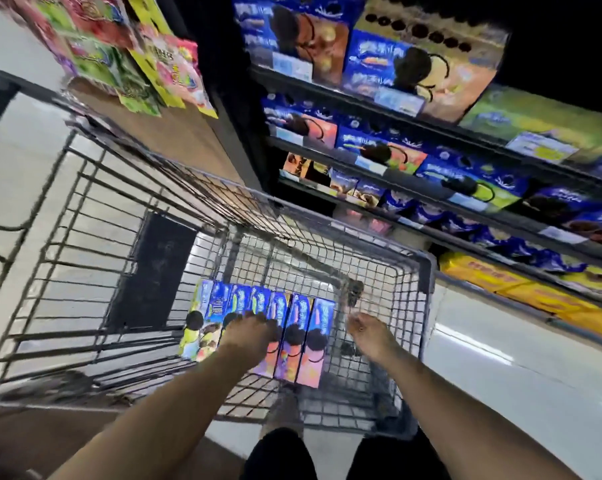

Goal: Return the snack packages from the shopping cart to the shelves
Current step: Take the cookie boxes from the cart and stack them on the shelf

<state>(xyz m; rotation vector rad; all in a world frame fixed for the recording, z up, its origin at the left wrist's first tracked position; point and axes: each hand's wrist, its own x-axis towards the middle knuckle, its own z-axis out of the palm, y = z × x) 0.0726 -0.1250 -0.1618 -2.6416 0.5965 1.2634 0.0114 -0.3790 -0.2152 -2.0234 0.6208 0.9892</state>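
**Cart still loaded, first box barely reached**

The snack packages (301,344) lie side by side in one neat row on the floor of the shopping cart (427,271), blue tops pointing away from the person. By the look of it the job is at its start, or at least far from over: about seven boxes wait in the basket and none is on its way out.

The left hand (251,332) is down on the middle of the row, fingers spread over the box faces and touching them. The blur keeps me from telling whether it has closed round one. The right hand (367,330) hangs just beside the row's end, loosely curled and holding nothing.

The shelves (389,107) to the right carry matching boxes
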